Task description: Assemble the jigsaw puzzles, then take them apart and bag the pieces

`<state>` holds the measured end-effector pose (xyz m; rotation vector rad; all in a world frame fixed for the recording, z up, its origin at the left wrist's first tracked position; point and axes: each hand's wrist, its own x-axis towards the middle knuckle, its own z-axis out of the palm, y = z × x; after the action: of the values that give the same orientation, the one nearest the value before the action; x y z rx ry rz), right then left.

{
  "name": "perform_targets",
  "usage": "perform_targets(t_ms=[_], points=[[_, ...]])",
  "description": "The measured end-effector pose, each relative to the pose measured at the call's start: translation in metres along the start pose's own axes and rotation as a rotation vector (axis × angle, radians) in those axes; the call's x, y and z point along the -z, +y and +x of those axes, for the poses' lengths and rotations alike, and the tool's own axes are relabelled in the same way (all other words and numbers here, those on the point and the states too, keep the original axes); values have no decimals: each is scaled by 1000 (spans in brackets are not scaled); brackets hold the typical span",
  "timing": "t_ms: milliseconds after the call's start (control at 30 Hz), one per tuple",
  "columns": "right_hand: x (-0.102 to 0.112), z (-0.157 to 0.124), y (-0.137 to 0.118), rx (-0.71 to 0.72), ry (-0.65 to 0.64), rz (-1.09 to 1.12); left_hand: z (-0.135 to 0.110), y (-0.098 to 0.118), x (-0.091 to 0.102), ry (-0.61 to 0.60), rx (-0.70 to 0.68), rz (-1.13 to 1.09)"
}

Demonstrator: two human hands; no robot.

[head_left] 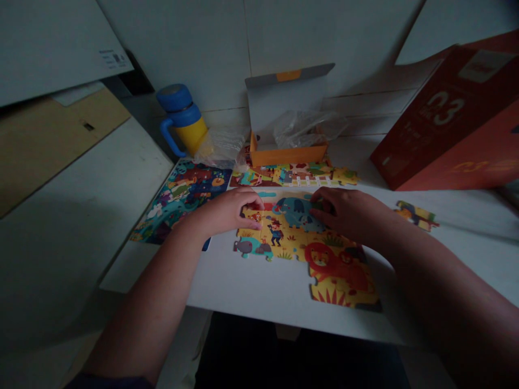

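A partly assembled jigsaw puzzle (295, 236) lies on the white table, with an elephant, a lion and a small figure in a hat on a yellow ground. My left hand (234, 209) curls over its left edge, thumb and fingers gripping the pieces there. On the upper right edge my right hand (339, 213) has its fingers bent and pinched against the puzzle beside the elephant. The back of that hand hides part of this edge. The lower left outline steps inward, and the lion section juts toward me.
Loose puzzle pieces (417, 216) lie to the right. Behind are another puzzle strip (292, 175), an opened orange box (288, 156) with plastic bags, and a blue-yellow bottle (184, 121). A dark blue puzzle (182, 200) lies left; a tall red box (441, 119) stands right.
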<state>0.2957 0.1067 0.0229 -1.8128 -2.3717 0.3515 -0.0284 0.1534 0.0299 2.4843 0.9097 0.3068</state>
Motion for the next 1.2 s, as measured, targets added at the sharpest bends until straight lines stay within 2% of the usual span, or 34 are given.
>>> perform_targets(t_ms=[267,533,800,1033,1200], points=[[-1,-1,0,18,13,15,-2,-2,1,2,21,-3],[0,-1,0,15,10,6,-1,3,2,-1,-18,37],[0,-1,-1,0,-7,-10,1,10,-3,88,5,64],[-1,-1,1,14,15,-4,2,-10,-9,255,139,238],[0,-1,-1,3,-2,-5,6,-24,-15,218,209,282]])
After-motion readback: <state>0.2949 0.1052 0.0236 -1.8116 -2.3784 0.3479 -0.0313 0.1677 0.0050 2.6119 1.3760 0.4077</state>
